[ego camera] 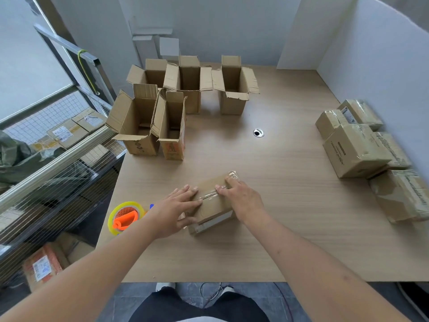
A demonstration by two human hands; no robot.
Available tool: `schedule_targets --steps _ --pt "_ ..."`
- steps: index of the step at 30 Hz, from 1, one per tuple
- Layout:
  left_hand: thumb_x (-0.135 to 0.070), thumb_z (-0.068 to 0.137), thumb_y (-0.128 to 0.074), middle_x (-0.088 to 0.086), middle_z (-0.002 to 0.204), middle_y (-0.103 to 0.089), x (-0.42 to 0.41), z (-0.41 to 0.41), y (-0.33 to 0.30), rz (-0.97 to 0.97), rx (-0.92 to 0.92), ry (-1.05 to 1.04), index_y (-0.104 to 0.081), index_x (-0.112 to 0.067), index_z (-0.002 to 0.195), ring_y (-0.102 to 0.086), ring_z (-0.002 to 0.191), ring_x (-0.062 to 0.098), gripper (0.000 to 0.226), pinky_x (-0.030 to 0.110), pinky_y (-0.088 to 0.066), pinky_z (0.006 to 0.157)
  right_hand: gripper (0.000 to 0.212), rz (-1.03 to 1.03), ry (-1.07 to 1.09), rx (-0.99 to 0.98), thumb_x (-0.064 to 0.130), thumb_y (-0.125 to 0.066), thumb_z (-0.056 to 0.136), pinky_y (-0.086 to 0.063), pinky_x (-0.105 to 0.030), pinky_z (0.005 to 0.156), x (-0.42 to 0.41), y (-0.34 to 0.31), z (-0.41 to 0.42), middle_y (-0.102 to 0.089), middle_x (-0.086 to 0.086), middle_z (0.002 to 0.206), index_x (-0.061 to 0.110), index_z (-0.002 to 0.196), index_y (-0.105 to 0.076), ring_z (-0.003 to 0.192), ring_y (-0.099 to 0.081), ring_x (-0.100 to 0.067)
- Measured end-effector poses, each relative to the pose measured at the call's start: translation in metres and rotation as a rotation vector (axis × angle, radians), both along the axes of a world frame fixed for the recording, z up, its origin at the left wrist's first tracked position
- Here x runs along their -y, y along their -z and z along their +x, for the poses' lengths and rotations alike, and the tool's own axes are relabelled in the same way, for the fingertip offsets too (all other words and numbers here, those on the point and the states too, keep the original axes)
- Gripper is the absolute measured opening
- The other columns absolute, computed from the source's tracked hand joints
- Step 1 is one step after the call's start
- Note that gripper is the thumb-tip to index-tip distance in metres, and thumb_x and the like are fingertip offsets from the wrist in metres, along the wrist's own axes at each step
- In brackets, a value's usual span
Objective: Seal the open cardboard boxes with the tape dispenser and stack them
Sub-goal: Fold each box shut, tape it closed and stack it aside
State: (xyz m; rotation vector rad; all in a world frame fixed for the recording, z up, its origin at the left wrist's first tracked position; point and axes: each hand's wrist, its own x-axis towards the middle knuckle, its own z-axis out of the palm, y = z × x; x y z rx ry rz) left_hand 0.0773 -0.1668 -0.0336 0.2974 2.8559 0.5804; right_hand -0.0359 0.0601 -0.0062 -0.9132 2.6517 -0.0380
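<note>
A small closed cardboard box [212, 205] lies on the wooden table [278, 182] in front of me, with clear tape running along its top seam. My left hand [178, 210] lies flat against the box's left side, fingers straight, thumb at its near edge. My right hand [241, 198] presses flat on the box top, fingers over the tape. The tape dispenser [125, 217], yellow with an orange handle, lies on the table just left of my left hand. Several open cardboard boxes [148, 122] stand at the far left of the table, flaps up.
A pile of sealed, taped boxes [362, 149] sits along the table's right edge by a white wall. A round cable hole [258, 132] is in the tabletop. A wire-mesh cart [58, 159] with parcels stands left of the table.
</note>
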Motion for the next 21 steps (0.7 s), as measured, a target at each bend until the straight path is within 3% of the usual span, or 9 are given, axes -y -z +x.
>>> schedule_targets --steps 6,13,18,20,21 --pt "-0.064 0.082 -0.072 -0.004 0.169 -0.008 -0.002 0.004 0.009 0.132 -0.001 -0.041 -0.041 -0.024 0.156 0.003 0.157 0.017 0.089 0.036 -0.004 0.129 0.061 -0.032 -0.012 0.02 0.013 -0.054 0.101 -0.044 -0.039 0.107 0.004 0.001 -0.009 -0.023 0.002 0.166 0.045 0.151 -0.04 0.15 -0.029 -0.023" --pt "-0.039 0.081 -0.085 0.001 0.166 -0.026 -0.014 0.006 0.019 0.172 -0.112 -0.145 -0.054 -0.022 0.149 -0.015 0.157 0.025 0.077 0.039 -0.011 0.127 0.061 -0.021 -0.041 0.042 0.01 -0.047 0.104 -0.036 -0.036 0.114 0.008 0.001 -0.018 -0.017 0.003 0.169 0.044 0.153 -0.037 0.154 -0.021 -0.019" --pt "-0.039 0.077 -0.086 0.004 0.166 -0.028 -0.026 0.009 0.024 0.094 -0.148 -0.176 -0.056 -0.022 0.148 -0.019 0.156 0.027 0.078 0.042 -0.014 0.128 0.083 -0.036 -0.073 0.049 -0.002 -0.055 0.095 -0.034 -0.039 0.119 -0.003 0.013 -0.015 -0.006 0.004 0.171 0.042 0.159 -0.025 0.157 -0.01 -0.019" --pt "-0.041 0.079 -0.085 0.004 0.167 -0.026 -0.027 0.01 0.025 0.052 -0.147 -0.17 -0.054 -0.023 0.149 -0.017 0.157 0.027 0.079 0.044 -0.016 0.128 0.097 0.005 -0.123 0.047 0.012 -0.07 0.089 -0.017 -0.039 0.126 -0.007 0.019 -0.012 0.005 0.0 0.171 0.036 0.162 -0.011 0.158 0.0 -0.024" --pt "-0.044 0.08 -0.084 0.003 0.168 -0.024 -0.027 0.011 0.025 0.03 -0.145 -0.163 -0.052 -0.024 0.151 -0.015 0.157 0.026 0.08 0.043 -0.015 0.128 0.108 0.034 -0.142 0.047 0.029 -0.077 0.084 -0.009 -0.041 0.128 -0.008 0.021 -0.011 0.01 -0.003 0.171 0.033 0.163 -0.004 0.158 0.005 -0.026"
